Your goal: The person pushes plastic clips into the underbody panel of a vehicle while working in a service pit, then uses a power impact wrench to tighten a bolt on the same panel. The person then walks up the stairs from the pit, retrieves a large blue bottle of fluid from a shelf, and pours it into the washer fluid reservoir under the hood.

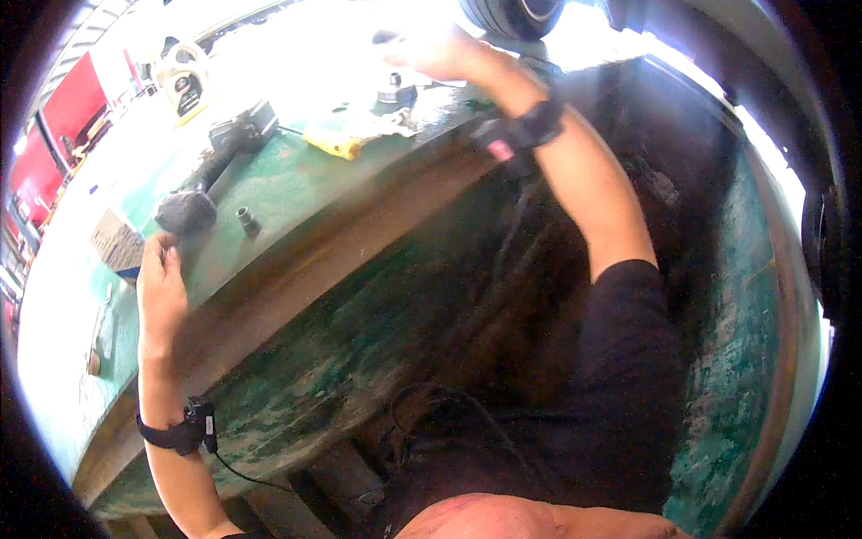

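My left hand [162, 292] reaches over the left part of a green workbench [269, 193], fingers mostly straight. It is beside a small printed cardboard box [118, 242]; whether it touches the box I cannot tell. Just beyond its fingertips lies a cordless power tool [211, 166] with a dark, rounded head. A small metal socket [247, 218] stands right of the tool. My right hand [440, 56] is stretched to the far side, its fingers washed out by glare. A small dark thing [387, 38] shows at its fingertips. Below that hand sits a metal cylindrical part [396, 90].
A yellow-handled tool [332, 144] lies beside a crumpled pale rag [388, 124]. A light-coloured jug [182, 81] stands at the back left. At the far edge is a tyre [512, 16]. The bench's rusty front edge [359, 229] runs diagonally before me.
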`<state>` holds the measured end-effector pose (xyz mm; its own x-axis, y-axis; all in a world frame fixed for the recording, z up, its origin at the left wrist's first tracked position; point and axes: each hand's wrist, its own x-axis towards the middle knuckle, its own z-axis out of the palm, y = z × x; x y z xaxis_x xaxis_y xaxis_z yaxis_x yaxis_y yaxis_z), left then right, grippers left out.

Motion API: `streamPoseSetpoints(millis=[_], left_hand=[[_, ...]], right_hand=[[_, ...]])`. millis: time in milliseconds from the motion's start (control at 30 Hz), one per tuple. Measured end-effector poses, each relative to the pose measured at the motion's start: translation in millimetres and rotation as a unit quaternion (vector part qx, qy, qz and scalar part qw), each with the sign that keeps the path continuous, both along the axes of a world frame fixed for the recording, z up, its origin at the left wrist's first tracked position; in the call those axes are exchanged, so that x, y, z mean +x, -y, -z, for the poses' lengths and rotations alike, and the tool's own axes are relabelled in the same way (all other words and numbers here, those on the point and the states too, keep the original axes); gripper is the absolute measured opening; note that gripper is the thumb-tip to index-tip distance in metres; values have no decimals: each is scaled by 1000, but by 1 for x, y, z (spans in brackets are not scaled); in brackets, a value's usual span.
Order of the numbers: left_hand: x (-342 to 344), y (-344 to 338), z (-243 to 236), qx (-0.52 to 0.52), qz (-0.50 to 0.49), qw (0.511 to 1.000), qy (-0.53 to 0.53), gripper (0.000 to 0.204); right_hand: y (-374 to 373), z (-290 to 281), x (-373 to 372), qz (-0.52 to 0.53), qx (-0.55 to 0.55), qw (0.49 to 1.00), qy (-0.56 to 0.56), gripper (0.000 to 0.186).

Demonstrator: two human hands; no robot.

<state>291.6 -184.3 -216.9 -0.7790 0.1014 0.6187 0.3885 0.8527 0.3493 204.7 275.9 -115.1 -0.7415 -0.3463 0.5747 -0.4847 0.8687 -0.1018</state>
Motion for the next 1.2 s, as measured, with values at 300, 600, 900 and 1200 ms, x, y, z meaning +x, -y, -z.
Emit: streamPoseSetpoints(millis=[300, 600, 900, 1200], left_hand=[[-9, -8, 2, -2, -51, 998, 32, 43], [4, -20, 2, 59, -84, 994, -27, 44], [14, -46, 1, -143, -40, 980, -135, 57], [30, -62, -9, -210, -60, 969, -119, 70]], right_hand=[[-223, 73, -18, 219, -57, 971, 80, 85], [-19, 22, 36, -134, 11, 987, 88, 68], [126, 51, 2, -184, 78, 979, 43, 79], [-145, 31, -106, 172, 352, 904, -171, 43]])
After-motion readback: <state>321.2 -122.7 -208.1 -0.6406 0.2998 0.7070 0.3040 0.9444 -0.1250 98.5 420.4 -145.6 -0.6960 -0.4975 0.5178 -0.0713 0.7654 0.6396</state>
